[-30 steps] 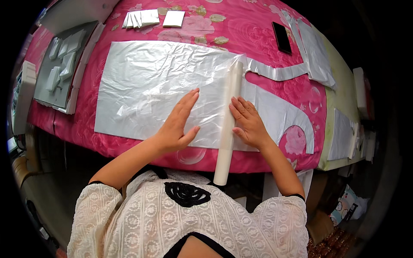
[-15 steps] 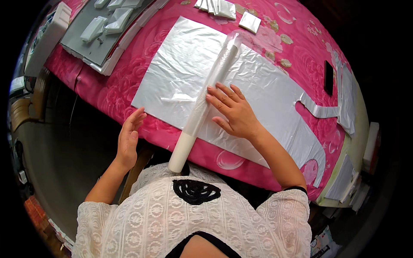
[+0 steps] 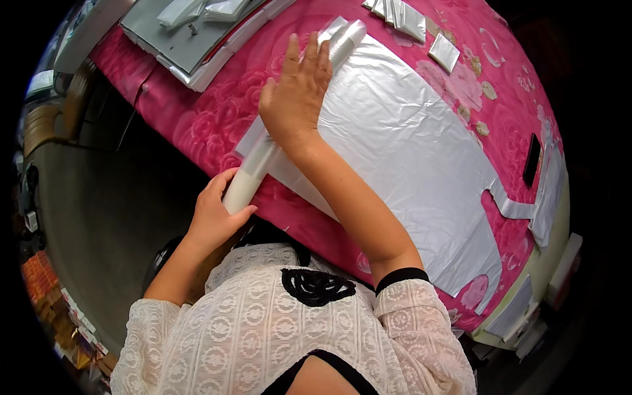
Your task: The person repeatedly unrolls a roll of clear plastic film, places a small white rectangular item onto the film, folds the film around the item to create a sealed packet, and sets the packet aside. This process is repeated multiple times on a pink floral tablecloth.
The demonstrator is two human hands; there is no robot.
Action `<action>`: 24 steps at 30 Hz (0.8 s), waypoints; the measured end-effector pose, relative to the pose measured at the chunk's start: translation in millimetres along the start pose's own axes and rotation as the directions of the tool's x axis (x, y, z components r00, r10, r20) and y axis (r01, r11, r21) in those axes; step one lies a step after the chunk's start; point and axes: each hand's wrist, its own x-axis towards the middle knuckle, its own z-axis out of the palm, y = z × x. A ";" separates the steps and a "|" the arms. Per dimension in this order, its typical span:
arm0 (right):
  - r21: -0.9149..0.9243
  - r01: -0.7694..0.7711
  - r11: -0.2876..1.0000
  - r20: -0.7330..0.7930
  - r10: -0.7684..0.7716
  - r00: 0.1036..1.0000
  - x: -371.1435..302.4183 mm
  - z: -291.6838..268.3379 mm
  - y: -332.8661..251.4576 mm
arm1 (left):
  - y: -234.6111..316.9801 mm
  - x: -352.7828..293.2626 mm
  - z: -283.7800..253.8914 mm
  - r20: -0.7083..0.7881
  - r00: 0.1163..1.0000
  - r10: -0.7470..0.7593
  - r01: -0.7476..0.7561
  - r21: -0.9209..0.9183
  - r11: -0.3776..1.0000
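Note:
A white tube [image 3: 241,191] with clear plastic film wrapped round most of its length lies slantwise across the left end of a shiny white plastic bag [image 3: 395,131], which is spread flat. My left hand [image 3: 216,212] grips the tube's near end, thumb on one side and fingers on the other, just past the table edge. Toward the far end, my right hand [image 3: 293,102] lies on the roll with its fingers stretched out and slightly apart, hiding the roll's middle. The bag's right end narrows into handle-like strips around a rounded cutout.
A pink flowered cloth [image 3: 207,125] covers the table. Small folded plastic packets [image 3: 445,52] lie at the far side, and a grey board [image 3: 197,43] bearing more packets is at far left. A black phone-like object [image 3: 532,160] rests at right. A chair [image 3: 49,125] stands left.
The roll has moved left across the bag. My left hand, free before, now holds its near end. My right hand has slid leftward and farther along the roll. The view has shifted too.

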 end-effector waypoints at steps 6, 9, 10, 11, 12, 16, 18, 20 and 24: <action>0.915 -0.354 -0.194 0.401 0.337 0.852 -4.8 -63.6 18.7 | 12.6 5.2 -2.2 0.614 0.778 0.136 0.471 -0.712 0.520; 0.904 -0.324 -0.280 0.399 0.279 0.873 -4.4 -97.4 31.3 | 33.9 17.7 12.5 0.697 0.689 0.201 0.533 -0.674 0.511; 0.922 -0.353 -0.160 0.387 0.334 0.859 -3.7 -109.5 35.6 | 41.5 18.4 20.5 0.639 0.759 0.126 0.434 -0.640 0.634; 0.922 -0.384 -0.039 0.369 0.388 0.845 -3.8 -119.1 38.0 | 47.6 18.9 27.5 0.562 0.825 0.066 0.333 -0.577 0.746; 0.937 -0.348 -0.026 0.326 0.425 0.845 -7.1 -123.0 42.2 | 51.8 21.3 35.7 0.434 0.889 0.150 0.053 -0.421 0.905; 0.922 -0.228 -0.312 0.322 0.293 0.900 -26.0 -142.0 55.2 | 77.1 18.2 48.2 0.767 0.622 0.154 0.506 -0.545 0.669; 0.914 -0.197 -0.354 0.309 0.296 0.904 -32.9 -149.8 56.5 | 71.6 17.3 59.2 0.815 0.487 0.314 0.696 -0.579 0.425; 0.921 -0.184 -0.342 0.306 0.346 0.887 -39.8 -156.6 59.0 | 66.2 17.3 70.2 0.815 0.405 0.413 0.805 -0.533 0.261; 0.944 -0.211 -0.254 0.312 0.479 0.821 -53.0 -165.7 64.1 | 58.4 19.6 86.0 0.816 0.330 0.474 0.862 -0.465 0.200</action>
